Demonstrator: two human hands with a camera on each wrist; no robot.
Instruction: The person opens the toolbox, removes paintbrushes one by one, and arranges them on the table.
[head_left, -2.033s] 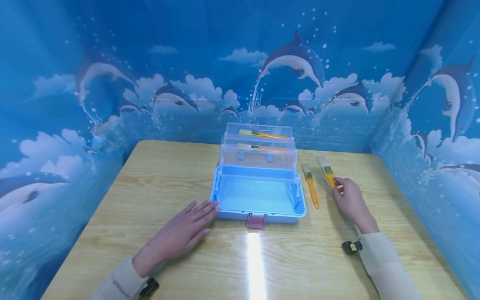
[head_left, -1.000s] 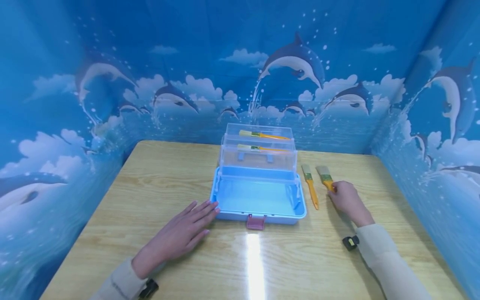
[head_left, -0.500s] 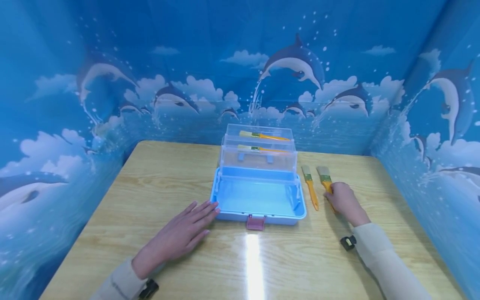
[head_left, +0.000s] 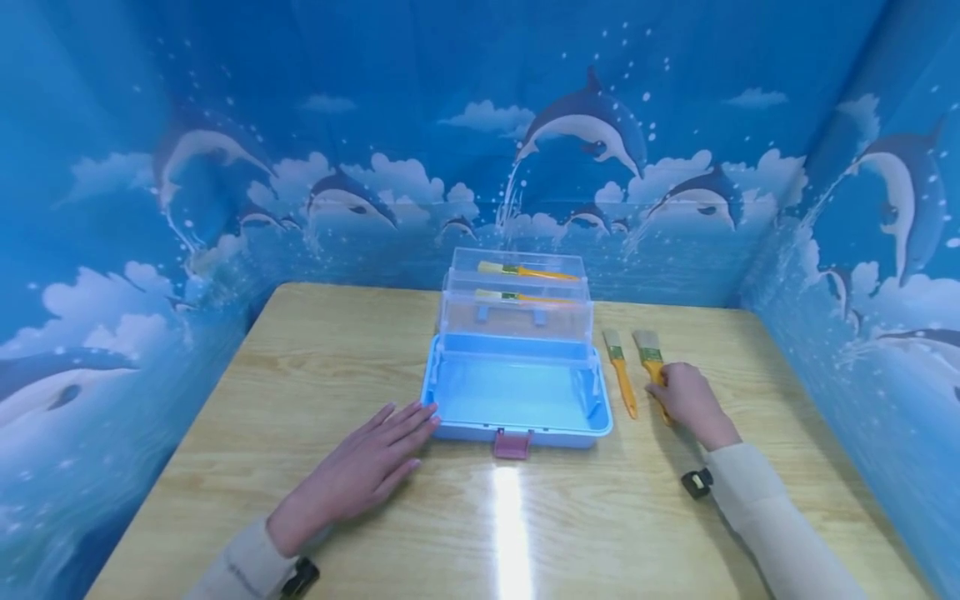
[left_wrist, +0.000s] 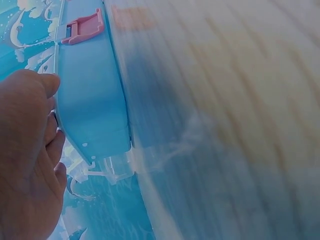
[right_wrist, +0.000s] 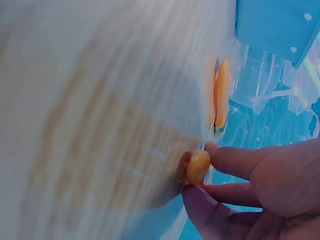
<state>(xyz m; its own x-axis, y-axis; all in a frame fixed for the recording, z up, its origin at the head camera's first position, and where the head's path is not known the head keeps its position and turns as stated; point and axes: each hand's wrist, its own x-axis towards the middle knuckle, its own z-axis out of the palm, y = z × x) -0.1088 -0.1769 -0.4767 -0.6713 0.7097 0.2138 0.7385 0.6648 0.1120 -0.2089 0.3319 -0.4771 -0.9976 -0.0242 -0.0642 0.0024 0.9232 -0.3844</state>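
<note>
My right hand [head_left: 690, 398] pinches the orange handle of a wide paintbrush [head_left: 649, 353] between thumb and fingers, low at the table, bristles pointing away. In the right wrist view the handle's rounded end [right_wrist: 198, 167] shows between the fingertips. Just left of it lies a narrower paintbrush [head_left: 620, 373]. My left hand [head_left: 363, 467] rests with straight fingers at the front left corner of an open blue box [head_left: 517, 396]. Two thinner paintbrushes lie in the box's raised clear trays, the upper brush [head_left: 528, 271] above the lower brush [head_left: 521, 297].
A pink latch [head_left: 512, 444] hangs at the box's front. The wooden table [head_left: 322, 350] is bounded at the back and sides by a blue dolphin-print curtain [head_left: 420, 100]. Black wrist cameras sit at both sleeves.
My right hand has lowered the wide paintbrush to the table beside the narrower one and drawn it slightly straighter. Over the last half second little moves. My left hand stays in place.
</note>
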